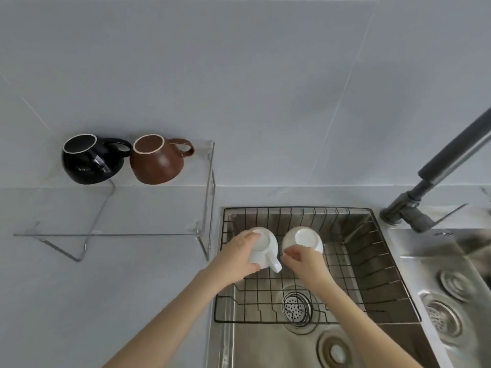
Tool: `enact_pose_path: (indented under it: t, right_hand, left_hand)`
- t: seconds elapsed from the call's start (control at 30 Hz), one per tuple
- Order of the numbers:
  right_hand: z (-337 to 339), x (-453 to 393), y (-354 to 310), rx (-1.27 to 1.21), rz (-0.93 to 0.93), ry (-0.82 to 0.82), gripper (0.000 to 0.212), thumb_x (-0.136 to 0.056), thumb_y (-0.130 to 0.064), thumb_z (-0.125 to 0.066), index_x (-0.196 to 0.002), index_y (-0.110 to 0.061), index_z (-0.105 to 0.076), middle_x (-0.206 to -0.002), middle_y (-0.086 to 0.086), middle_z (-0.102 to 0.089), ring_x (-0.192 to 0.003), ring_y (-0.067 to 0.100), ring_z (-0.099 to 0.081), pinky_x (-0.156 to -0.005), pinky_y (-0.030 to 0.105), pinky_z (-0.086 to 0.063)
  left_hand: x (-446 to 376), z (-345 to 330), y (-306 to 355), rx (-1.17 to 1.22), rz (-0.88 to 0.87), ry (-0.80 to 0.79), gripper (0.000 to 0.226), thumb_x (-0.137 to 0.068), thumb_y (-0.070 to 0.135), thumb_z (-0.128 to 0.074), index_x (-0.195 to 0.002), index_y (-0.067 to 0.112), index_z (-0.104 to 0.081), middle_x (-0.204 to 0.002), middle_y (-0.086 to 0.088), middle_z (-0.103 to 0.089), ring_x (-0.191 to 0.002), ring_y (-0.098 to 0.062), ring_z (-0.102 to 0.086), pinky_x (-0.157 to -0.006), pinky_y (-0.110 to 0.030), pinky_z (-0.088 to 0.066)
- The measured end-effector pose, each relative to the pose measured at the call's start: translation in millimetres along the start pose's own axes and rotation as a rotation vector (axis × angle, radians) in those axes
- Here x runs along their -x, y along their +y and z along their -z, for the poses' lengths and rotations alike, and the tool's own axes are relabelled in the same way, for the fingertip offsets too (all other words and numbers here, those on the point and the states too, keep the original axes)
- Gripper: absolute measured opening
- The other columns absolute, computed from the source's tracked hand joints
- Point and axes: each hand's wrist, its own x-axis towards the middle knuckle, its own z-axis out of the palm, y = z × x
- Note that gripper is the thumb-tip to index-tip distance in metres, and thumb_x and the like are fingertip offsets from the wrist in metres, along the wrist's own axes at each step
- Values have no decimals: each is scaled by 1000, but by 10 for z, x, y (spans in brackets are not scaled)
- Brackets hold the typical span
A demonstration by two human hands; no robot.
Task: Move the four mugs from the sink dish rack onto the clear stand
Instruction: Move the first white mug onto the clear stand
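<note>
Two white mugs sit upside down in the black wire dish rack [372, 261] over the sink. My left hand [236, 254] is wrapped around the left white mug [265, 248], whose handle points toward me. My right hand [303, 258] pinches the near side of the right white mug [303, 239]; its handle is hidden. On the clear stand [159, 208] at the left, a black mug [87, 160] and a brown mug [156, 160] rest upside down near the wall, handles to the right.
A dark faucet [438, 171] slants up at the right. A steel sink basin [265, 346] with a drain strainer [296, 306] lies under the rack, and a second basin [438, 288] is at far right. Grey counter runs under the stand.
</note>
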Motion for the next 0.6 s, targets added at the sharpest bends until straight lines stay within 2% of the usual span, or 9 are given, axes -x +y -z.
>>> enact_pose_path:
  t: [0.07,0.13,0.2,0.27,0.33,0.4,0.5,0.6]
  right_hand:
    - [-142,-13,105,27,-22,0,24,-86,-17,-56,-104,-2,-61,-104,17,-69,-97,30,-63,-87,39,-50]
    - [-256,-74,193,51,-7,10,28,-86,-21,-57,-108,-4,-60,-104,15,-69,-96,28,-63,-89,40,-51]
    - [-348,-154,263,39,9,17,28,-87,-23,-56,-110,-7,-59,-100,7,-68,-91,21,-62,-82,32,-52]
    - [-415,-173,263,1,22,24,22,-88,-22,-53,-102,-7,-61,-86,1,-63,-79,17,-59,-64,20,-45]
    - [-465,-194,279,-55,7,49,17,-88,-20,-52,-94,-7,-61,-79,3,-62,-74,18,-57,-58,20,-40]
    - [-483,-228,314,-108,-11,80,18,-88,-21,-53,-94,-6,-61,-82,8,-65,-75,20,-58,-60,21,-42]
    - [-473,-267,383,-156,-25,95,19,-86,-22,-57,-95,-7,-62,-85,8,-68,-79,20,-62,-61,16,-43]
    - [-424,-242,398,-203,-46,93,17,-85,-21,-60,-94,-7,-63,-87,9,-70,-82,22,-64,-68,23,-47]
  left_hand:
    - [-94,-121,-69,-46,21,-6,75,-78,15,-63,-139,13,-20,-151,-5,-24,-134,-22,-31,-109,-34,-28]
    - [-227,-205,-88,-113,19,-3,80,-77,12,-64,-140,13,-14,-153,-9,-16,-139,-23,-21,-112,-35,-24]
    - [-375,-253,-98,-188,14,-6,85,-77,8,-64,-141,13,-9,-155,-12,-8,-142,-25,-11,-113,-38,-24]
    - [-480,-267,-131,-247,18,-18,88,-76,4,-64,-142,12,-5,-155,-14,-4,-143,-26,-7,-112,-39,-28]
    - [-569,-296,-171,-253,63,-57,93,-74,5,-66,-142,12,-3,-155,-15,-3,-143,-27,-9,-111,-39,-32]
    - [-623,-322,-221,-216,113,-84,98,-71,9,-70,-142,13,-3,-155,-15,-6,-141,-27,-14,-109,-39,-31]
    - [-643,-346,-273,-182,113,-82,101,-66,14,-74,-142,16,-8,-154,-10,-15,-139,-26,-24,-109,-39,-29]
    - [-620,-347,-288,-116,106,-64,101,-62,19,-77,-141,17,-15,-151,-6,-26,-134,-25,-32,-107,-38,-30]
